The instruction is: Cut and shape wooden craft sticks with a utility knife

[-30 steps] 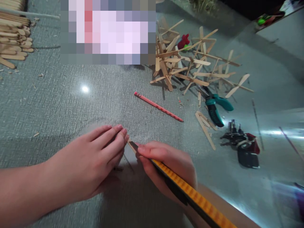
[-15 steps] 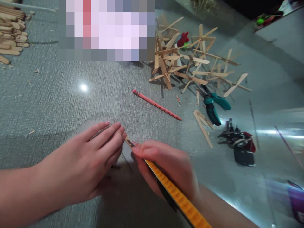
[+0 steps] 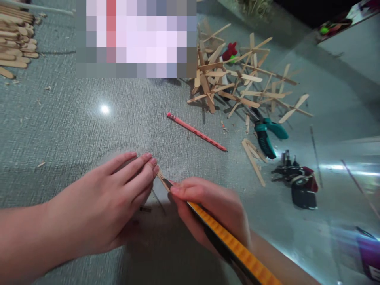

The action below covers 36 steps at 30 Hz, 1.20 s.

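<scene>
Under the fingertips of my left hand (image 3: 118, 196), a narrow wooden craft stick (image 3: 160, 176) is pinned down, with only its near end showing. A utility knife with a ridged yellow-orange handle (image 3: 224, 231) is gripped in my right hand (image 3: 212, 211). Its dark blade (image 3: 167, 183) lies along the bared part of the stick, with my right thumb close behind it. Something clear with a small dark marking (image 3: 145, 209) lies below both hands, partly hidden. Just beyond them rests a pink pencil (image 3: 197, 132).
Crossed craft-stick pieces (image 3: 212, 73) are heaped at the back right. Nearer are teal-handled pliers (image 3: 265, 138), loose sticks (image 3: 253, 164) and a dark metal tool (image 3: 299, 180). A stack of craft sticks (image 3: 18, 49) sits at far left. A blurred-out patch covers the top middle.
My right hand and the knife have slid slightly back toward the lower right, baring more of the blade and stick. My left hand has hardly moved.
</scene>
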Each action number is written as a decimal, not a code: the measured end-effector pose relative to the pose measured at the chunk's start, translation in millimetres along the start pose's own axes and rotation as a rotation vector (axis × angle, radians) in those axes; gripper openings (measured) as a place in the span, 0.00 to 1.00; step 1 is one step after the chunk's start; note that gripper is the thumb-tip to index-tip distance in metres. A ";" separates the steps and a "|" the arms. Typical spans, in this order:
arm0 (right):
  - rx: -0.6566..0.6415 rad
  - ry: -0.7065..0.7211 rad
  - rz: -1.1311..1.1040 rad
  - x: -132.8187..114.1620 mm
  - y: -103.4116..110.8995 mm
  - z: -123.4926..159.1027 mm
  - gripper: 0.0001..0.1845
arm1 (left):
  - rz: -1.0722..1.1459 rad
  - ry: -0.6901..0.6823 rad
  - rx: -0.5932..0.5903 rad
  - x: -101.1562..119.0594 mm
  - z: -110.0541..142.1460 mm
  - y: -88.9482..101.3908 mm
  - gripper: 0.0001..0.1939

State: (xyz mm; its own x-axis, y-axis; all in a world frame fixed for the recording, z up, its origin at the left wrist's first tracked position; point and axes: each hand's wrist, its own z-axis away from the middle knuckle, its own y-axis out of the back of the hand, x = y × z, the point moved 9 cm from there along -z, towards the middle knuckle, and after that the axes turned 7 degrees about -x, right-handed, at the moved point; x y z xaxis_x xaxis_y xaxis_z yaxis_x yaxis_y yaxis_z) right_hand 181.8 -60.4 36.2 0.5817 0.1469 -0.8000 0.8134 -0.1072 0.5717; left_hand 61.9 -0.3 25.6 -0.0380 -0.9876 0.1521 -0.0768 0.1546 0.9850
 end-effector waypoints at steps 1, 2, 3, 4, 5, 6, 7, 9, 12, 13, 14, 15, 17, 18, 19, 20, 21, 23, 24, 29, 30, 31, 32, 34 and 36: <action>0.006 0.009 0.000 0.6 0.2 1.0 0.13 | 0.003 -0.001 0.004 0.0 0.1 0.3 0.36; 0.010 0.020 0.002 0.7 0.3 2.1 0.14 | 0.004 -0.001 0.003 -0.1 0.0 0.3 0.36; 0.014 0.028 0.006 0.5 0.6 3.0 0.15 | 0.005 -0.003 0.003 0.0 -0.1 0.5 0.37; 0.016 0.030 0.012 0.4 0.8 3.9 0.16 | 0.007 -0.003 0.000 -0.1 -0.4 0.5 0.37; 0.025 0.028 0.018 0.2 1.9 4.8 0.17 | 0.007 -0.004 -0.004 -0.1 -0.7 0.4 0.37; 0.044 0.029 0.023 -0.5 3.7 5.7 0.17 | 0.007 -0.004 -0.009 -0.1 -0.9 0.2 0.36; 0.062 0.031 0.028 -1.2 5.3 6.4 0.18 | 0.008 -0.004 -0.011 -0.1 -1.0 -0.2 0.35; 0.085 0.026 0.027 -1.2 6.8 7.3 0.19 | 0.018 0.000 -0.006 -0.5 -0.8 -0.7 0.34; 0.091 -0.001 0.005 3.1 5.0 7.3 0.18 | 0.043 0.015 -0.002 -1.8 -0.2 -2.5 0.35; 0.097 -0.013 -0.001 5.2 4.6 7.2 0.17 | 0.046 0.013 -0.003 -1.7 -0.1 -3.0 0.35; 0.102 -0.018 -0.004 6.7 4.3 7.0 0.17 | 0.048 0.011 -0.004 -1.6 -0.2 -3.4 0.36; 0.102 -0.020 -0.004 7.8 3.7 6.5 0.17 | 0.047 0.006 -0.008 -1.2 -0.4 -3.7 0.37; 0.094 -0.018 -0.002 8.9 2.6 5.3 0.18 | 0.046 0.001 -0.013 -0.8 -0.7 -3.7 0.38; 0.095 -0.018 -0.002 9.3 2.7 4.7 0.18 | 0.046 0.001 -0.016 -0.8 -0.7 -3.9 0.38; 0.096 -0.018 -0.002 9.5 2.9 4.1 0.18 | 0.048 0.004 -0.021 -1.0 -0.7 -4.3 0.38; 0.096 -0.021 -0.002 9.7 3.1 3.6 0.18 | 0.049 0.006 -0.030 -1.2 -0.6 -5.3 0.38; 0.095 -0.021 -0.004 9.6 3.4 3.3 0.18 | 0.051 0.008 -0.035 -1.4 -0.3 -6.0 0.38; 0.088 -0.013 -0.004 8.4 3.4 2.9 0.18 | 0.058 0.014 -0.031 -1.9 0.5 -6.5 0.38; 0.082 -0.010 -0.004 7.8 3.2 2.9 0.18 | 0.058 0.013 -0.032 -1.7 0.8 -7.0 0.38; 0.068 -0.012 -0.001 6.4 3.2 3.3 0.19 | 0.037 0.010 -0.023 -1.4 -0.4 -5.4 0.38; 0.067 -0.012 -0.003 6.3 3.1 3.4 0.19 | 0.033 0.009 -0.018 -1.5 -1.2 -4.4 0.38; 0.068 -0.016 -0.004 6.6 3.1 3.5 0.19 | 0.029 0.006 -0.018 -1.4 -2.1 -3.6 0.38; 0.069 -0.021 -0.005 7.0 3.1 3.6 0.20 | 0.027 0.001 -0.022 -1.1 -3.0 -3.3 0.38; 0.076 -0.025 0.000 7.5 3.3 4.0 0.20 | 0.025 -0.003 -0.019 -1.1 -4.3 -1.9 0.39; 0.077 -0.028 0.004 7.9 3.3 4.1 0.20 | 0.025 -0.003 -0.015 -1.1 -4.8 -1.0 0.40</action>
State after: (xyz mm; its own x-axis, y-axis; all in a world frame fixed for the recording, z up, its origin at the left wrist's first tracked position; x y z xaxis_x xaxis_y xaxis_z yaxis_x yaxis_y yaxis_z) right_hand 189.0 -63.6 31.0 0.5837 0.1189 -0.8032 0.8079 -0.1833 0.5600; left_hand 66.8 0.4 24.8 -0.0431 -0.9834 0.1765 -0.0604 0.1789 0.9820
